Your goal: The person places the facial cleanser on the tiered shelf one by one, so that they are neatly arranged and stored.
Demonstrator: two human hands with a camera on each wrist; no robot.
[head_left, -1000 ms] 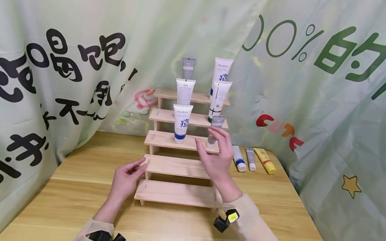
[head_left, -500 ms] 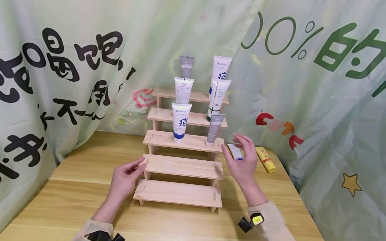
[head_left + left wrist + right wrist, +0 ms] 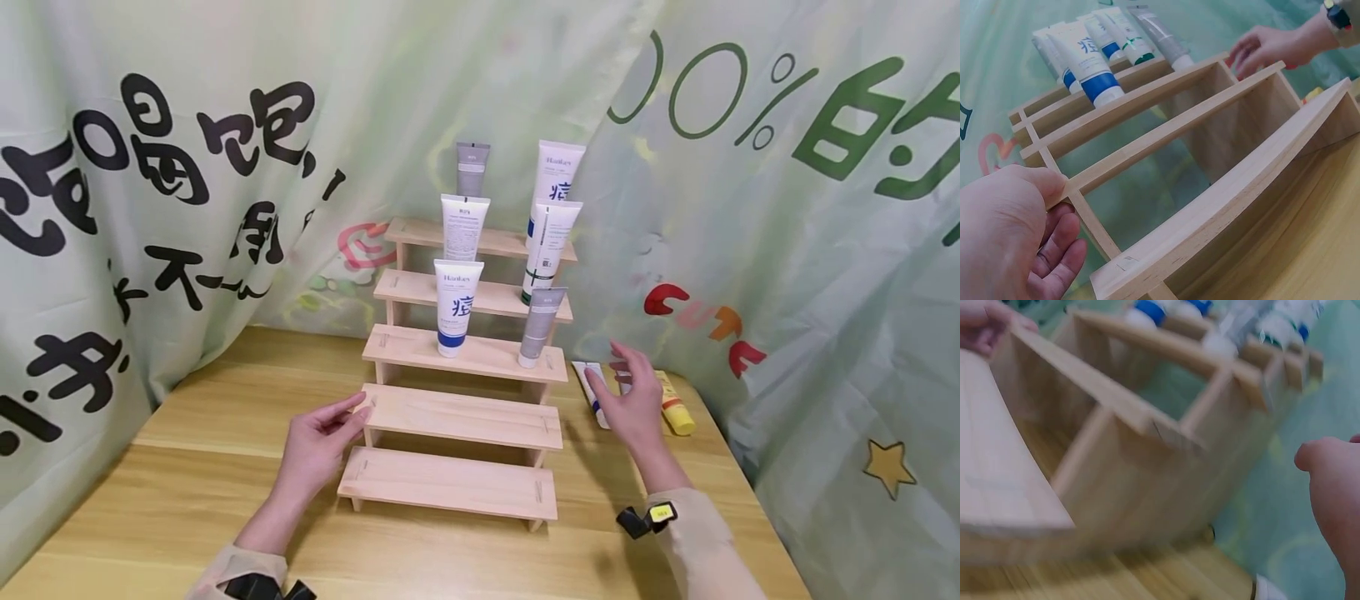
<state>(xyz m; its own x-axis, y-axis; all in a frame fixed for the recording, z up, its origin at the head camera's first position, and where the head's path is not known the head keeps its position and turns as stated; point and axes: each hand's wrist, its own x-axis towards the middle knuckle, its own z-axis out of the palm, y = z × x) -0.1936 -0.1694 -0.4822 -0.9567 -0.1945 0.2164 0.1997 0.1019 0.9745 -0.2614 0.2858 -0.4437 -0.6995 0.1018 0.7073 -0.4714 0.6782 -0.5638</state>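
Observation:
A wooden stepped display rack (image 3: 457,412) stands on the table. At the left end of its second step from the front, my left hand (image 3: 315,442) grips the board, thumb on top and fingers curled beneath in the left wrist view. My right hand (image 3: 637,404) is right of the rack, fingers spread and bent, holding nothing, over the lying tubes. Below it lie a white tube with a blue band (image 3: 587,385) and a yellow tube (image 3: 677,408); a grey tube between them is mostly hidden. A grey tube (image 3: 542,327) stands on the third step's right end.
Left of that grey tube stands a white tube with a blue band (image 3: 454,308). Several more tubes stand on the upper two steps, including a white one with a green cap (image 3: 551,250). A printed curtain (image 3: 480,75) hangs behind the wood-grain table (image 3: 187,467).
My right hand has left the grey tube on the third step, which now stands alone, and moved right over the lying tubes. My left hand stays at the rack.

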